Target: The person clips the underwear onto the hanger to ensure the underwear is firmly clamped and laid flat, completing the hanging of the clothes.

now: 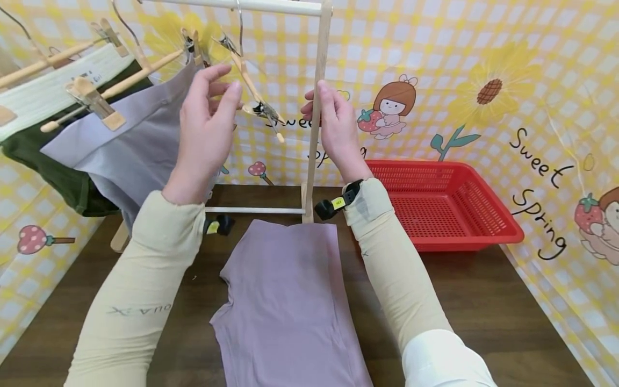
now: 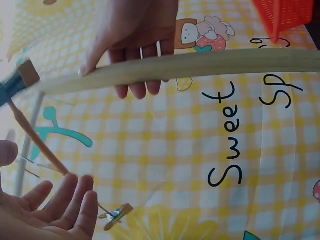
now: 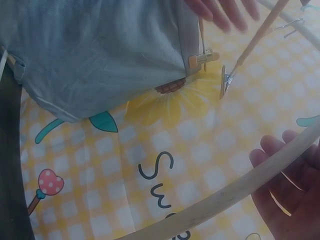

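Observation:
My left hand [image 1: 208,121] is raised beside an empty wooden clip hanger [image 1: 251,83]. Its fingers are relaxed, with the thumb held apart, and nothing shows in its grasp. The hanger hangs by its hook from the top bar of the garment rack [image 1: 278,6], a metal clip near each end. My right hand [image 1: 338,121] is at the rack's wooden upright post [image 1: 317,70]; the loosely extended fingers lie behind the post and the thumb is near its edge. Whether it presses the wood is unclear. Mauve pants [image 1: 290,290] lie flat on the table below both hands.
Left of the hands, a grey-lavender garment [image 1: 140,126] and a dark green garment with a white waistband [image 1: 53,177] hang from clip hangers. A red plastic basket [image 1: 508,228] stands on the dark wooden table [image 1: 483,301] at right. Checked printed cloth [image 1: 425,64] covers the walls.

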